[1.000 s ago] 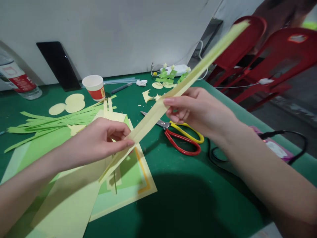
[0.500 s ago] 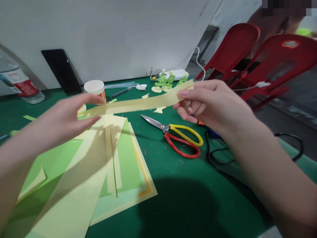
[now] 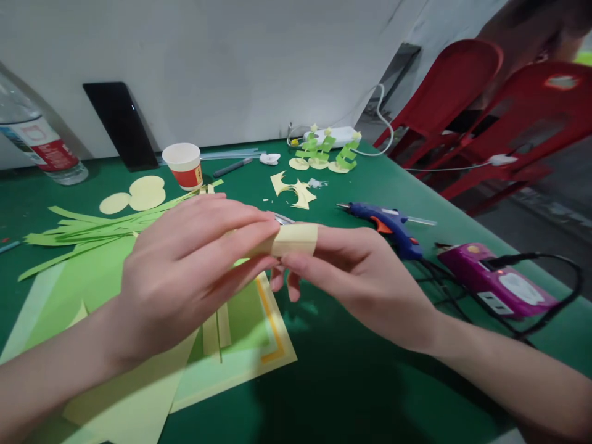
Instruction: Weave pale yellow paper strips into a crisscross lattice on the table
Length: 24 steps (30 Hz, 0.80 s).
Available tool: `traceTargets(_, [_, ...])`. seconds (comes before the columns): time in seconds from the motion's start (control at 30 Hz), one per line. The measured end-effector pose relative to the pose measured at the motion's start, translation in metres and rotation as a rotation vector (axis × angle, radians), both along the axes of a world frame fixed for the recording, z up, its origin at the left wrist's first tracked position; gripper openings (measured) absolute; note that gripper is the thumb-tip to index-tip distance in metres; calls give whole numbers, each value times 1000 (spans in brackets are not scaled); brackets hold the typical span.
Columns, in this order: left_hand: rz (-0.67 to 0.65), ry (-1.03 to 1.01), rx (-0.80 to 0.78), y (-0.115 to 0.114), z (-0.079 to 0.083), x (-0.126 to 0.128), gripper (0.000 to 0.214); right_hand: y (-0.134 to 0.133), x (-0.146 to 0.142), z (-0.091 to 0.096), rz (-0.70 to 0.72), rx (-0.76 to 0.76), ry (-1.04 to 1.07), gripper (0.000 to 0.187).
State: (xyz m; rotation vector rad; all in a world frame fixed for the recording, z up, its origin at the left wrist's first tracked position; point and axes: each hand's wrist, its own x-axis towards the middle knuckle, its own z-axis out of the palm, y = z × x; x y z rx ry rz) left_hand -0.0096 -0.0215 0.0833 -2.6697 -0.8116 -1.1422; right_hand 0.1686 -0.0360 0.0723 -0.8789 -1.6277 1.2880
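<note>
A pale yellow paper strip [image 3: 294, 239] is wound around the forefinger of my right hand [image 3: 356, 277], just above the green table. My left hand [image 3: 189, 265] is closed on the strip's left end, fingertips pressing it against that finger. My right thumb pinches the strip from below. Both hands meet over the middle of the table, above stacked yellow and green paper sheets [image 3: 240, 345]. The scissors are almost wholly hidden behind my hands.
A blue glue gun [image 3: 383, 221] and a purple power strip [image 3: 494, 285] with black cables lie to the right. Green paper strips [image 3: 87, 231], yellow discs [image 3: 139, 194], a paper cup [image 3: 184, 164], a water bottle [image 3: 34, 145], a dark phone [image 3: 121, 125] and small paper flowers [image 3: 324, 151] sit behind. Red chairs [image 3: 485, 105] stand beyond the table.
The long yellow strip, held stretched between my hands before, is now wrapped short around my right forefinger. My hands have come together low over the table.
</note>
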Motion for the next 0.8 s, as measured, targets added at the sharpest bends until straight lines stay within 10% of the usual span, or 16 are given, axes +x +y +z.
traceTargets(0.53, [25,31,-5,3,6,-3,8,3,5,-7,-262,468,-106,27])
traceTargets(0.8, [17,54,-8,1,3,-2,9,6,9,3,-336,1058,-440,16])
